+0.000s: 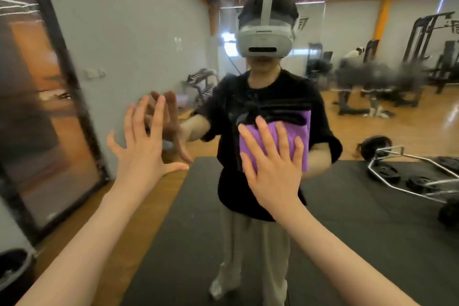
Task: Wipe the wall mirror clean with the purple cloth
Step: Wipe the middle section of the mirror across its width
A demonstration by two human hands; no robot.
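The wall mirror (360,117) fills most of the view and reflects me in a headset. My right hand (273,166) presses the purple cloth (301,141) flat against the glass with straight, spread fingers. To the left, my left hand (144,146) is held up with its fingers spread, at or very near the glass, and holds nothing; its reflection shows right behind it. Dark smudged streaks cross the glass just above the cloth and further right at shoulder height.
A dark-framed door or panel (49,107) stands at the left edge beside the mirror. Reflected in the glass are a black floor mat (173,243), a barbell frame with weight plates (409,176), gym machines and a person at the back right.
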